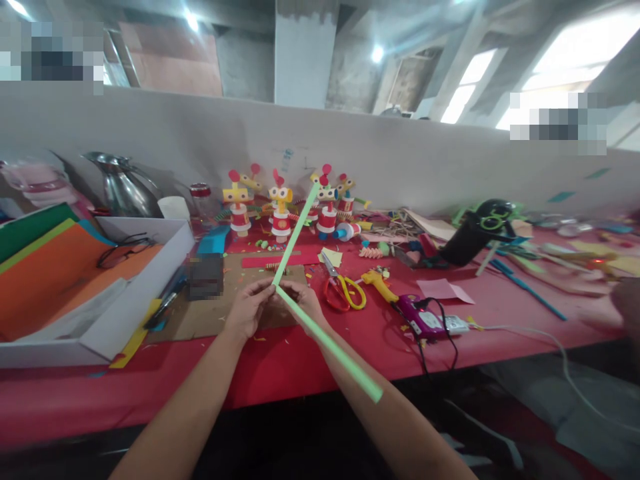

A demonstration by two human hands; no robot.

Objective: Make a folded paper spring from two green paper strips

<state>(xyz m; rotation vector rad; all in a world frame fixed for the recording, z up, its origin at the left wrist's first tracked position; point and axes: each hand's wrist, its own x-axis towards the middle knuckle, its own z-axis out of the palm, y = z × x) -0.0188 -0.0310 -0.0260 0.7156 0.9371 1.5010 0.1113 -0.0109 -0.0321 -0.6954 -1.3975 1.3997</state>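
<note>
A light green paper strip (299, 230) is bent into a V, one arm rising away from me and the other running down over my right forearm. At its fold, my left hand (251, 307) pinches the paper between thumb and fingers. My right hand (300, 299) closes on the same fold from the other side, its fingers partly hidden by the strip. Both hands are held above a brown cardboard sheet (205, 317). Scissors (341, 285) with red and yellow handles lie just right of my right hand.
Several small paper robot figures (281, 210) stand behind. A yellow glue gun (380, 288) and a purple power strip (420, 317) with a white cable lie right. At left sits a white box (95, 343) of coloured paper; a steel jug (120, 183) stands behind it.
</note>
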